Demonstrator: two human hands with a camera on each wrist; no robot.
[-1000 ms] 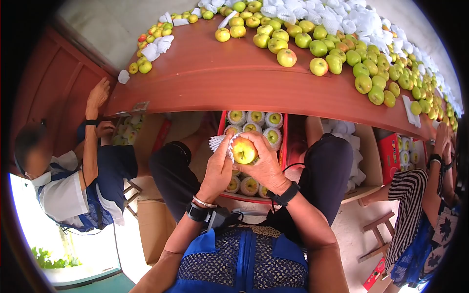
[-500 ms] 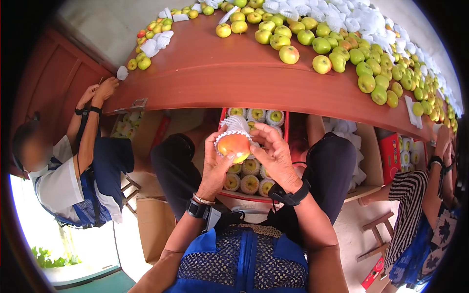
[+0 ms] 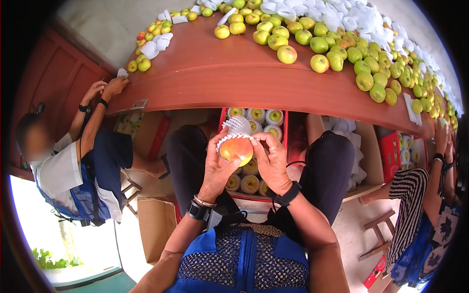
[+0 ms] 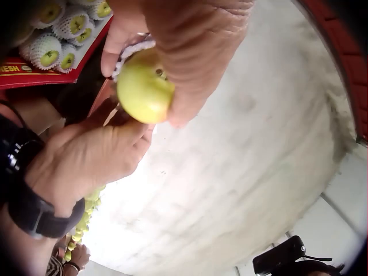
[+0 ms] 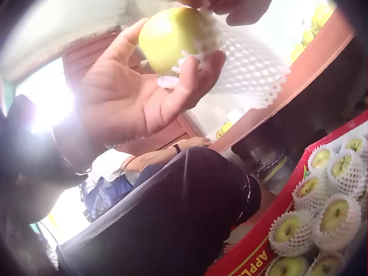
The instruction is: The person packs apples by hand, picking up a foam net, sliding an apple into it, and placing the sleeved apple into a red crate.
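Apple, red and yellow (image 3: pixel 235 149), held up between both hands, its far side inside a white foam net (image 3: pixel 238 126). Left hand (image 3: pixel 217 171) grips the fruit; right hand (image 3: pixel 274 170) pinches the net's rim. Pulling hard might tear the mesh; a slack left grip might drop the apple, bruising it against net-wrapped apples (image 3: pixel 250 184) in the red carton (image 3: pixel 286 122) beyond. Farther off, a reddish-brown table (image 3: pixel 195 83) bears loose apples (image 3: pixel 319 45).

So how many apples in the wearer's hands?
1: the apple in the left hand, with a foam net partly over it; right hand at the net's edge. No second one shows.
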